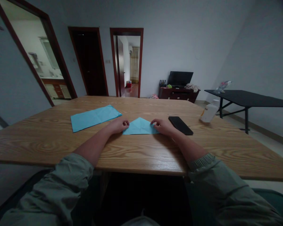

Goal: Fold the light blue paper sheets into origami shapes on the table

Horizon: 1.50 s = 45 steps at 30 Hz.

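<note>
A light blue sheet of paper (pixel 141 126), folded to a low triangle with its peak pointing away from me, lies on the wooden table between my hands. My left hand (pixel 119 125) pinches its left corner, fingers curled together. At the opposite corner my right hand (pixel 163 126) has its thumb and fingers closed on the paper's sloping edge. Left of my left hand rests a larger blue paper stack (pixel 94 118), flat on the tabletop. Close beyond my right wrist lies a black phone (pixel 180 125).
The wooden table (pixel 141 157) spreads wide around the paper. A white bottle (pixel 209 113) stands on it at the right. Farther off are a black table (pixel 254 97), a television (pixel 180 78) on a dark cabinet, and several doorways.
</note>
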Motion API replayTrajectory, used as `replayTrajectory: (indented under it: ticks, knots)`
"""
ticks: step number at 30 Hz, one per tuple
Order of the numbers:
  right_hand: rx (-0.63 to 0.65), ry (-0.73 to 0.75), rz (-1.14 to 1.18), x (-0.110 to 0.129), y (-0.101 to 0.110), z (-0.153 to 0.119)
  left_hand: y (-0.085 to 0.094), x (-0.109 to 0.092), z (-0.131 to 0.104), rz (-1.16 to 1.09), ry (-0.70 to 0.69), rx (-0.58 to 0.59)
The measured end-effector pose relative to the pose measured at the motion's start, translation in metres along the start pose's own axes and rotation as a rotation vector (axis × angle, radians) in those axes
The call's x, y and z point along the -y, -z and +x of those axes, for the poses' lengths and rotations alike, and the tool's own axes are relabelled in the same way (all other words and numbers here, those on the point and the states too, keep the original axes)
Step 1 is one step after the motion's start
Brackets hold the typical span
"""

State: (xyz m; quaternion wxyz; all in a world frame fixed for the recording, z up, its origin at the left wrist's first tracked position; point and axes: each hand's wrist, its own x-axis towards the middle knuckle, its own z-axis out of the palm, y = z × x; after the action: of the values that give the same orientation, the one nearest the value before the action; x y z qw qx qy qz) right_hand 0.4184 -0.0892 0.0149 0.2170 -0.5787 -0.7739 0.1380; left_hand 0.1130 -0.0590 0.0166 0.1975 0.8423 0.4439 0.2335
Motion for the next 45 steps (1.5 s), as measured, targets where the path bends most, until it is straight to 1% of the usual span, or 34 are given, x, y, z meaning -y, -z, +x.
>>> replayTrajectory:
  ticks: [2,4,6,8,11,15,18,21,23,26,28,31,34,37,40,42,45]
  knots:
    - [0.014,0.028,-0.128,0.003,0.001,-0.002,0.000,-0.004,-0.002,0.126,-0.048,-0.001]
    - [0.019,0.055,-0.219,0.007,0.002,-0.003,0.001,-0.011,-0.005,0.197,-0.120,-0.021]
    - [0.011,0.087,-0.275,0.011,0.003,-0.005,0.000,-0.020,-0.008,0.201,-0.202,0.004]
    - [-0.003,0.122,-0.301,0.016,0.004,-0.007,-0.002,-0.028,-0.011,0.191,-0.265,0.067]
    - [-0.017,0.181,-0.315,0.021,0.005,-0.010,-0.005,-0.036,-0.013,0.199,-0.300,0.102]
    - [-0.009,0.266,-0.313,0.029,0.007,-0.015,-0.008,-0.037,-0.013,0.139,-0.296,0.078]
    - [0.001,0.332,-0.306,0.034,0.006,-0.017,-0.008,-0.038,-0.014,0.068,-0.245,0.060]
    - [0.047,0.367,-0.245,0.035,0.004,-0.017,-0.007,-0.041,-0.014,0.073,-0.206,0.067]
    - [0.068,0.296,-0.182,0.034,0.003,-0.015,-0.006,-0.041,-0.014,0.076,-0.201,0.052]
    - [0.053,0.138,-0.129,0.030,0.002,-0.013,-0.005,-0.039,-0.012,0.047,-0.177,0.005]
    - [0.039,0.104,-0.126,0.028,0.003,-0.012,-0.004,-0.036,-0.011,0.014,-0.157,-0.008]
    - [0.037,0.117,-0.139,0.027,0.005,-0.011,-0.001,-0.032,-0.011,-0.037,-0.118,0.008]
    - [0.082,0.129,-0.196,0.025,0.008,-0.011,0.005,-0.026,-0.012,0.034,-0.085,0.092]
    - [0.146,0.187,-0.303,0.023,0.010,-0.012,0.008,-0.017,-0.012,0.163,-0.102,0.173]
    - [0.147,0.266,-0.422,0.025,0.012,-0.014,0.008,-0.011,-0.010,0.242,-0.165,0.189]
    - [0.144,0.292,-0.464,0.027,0.013,-0.015,0.008,-0.009,-0.009,0.277,-0.192,0.186]
    - [0.173,0.285,-0.463,0.027,0.013,-0.017,0.009,-0.011,-0.009,0.300,-0.166,0.184]
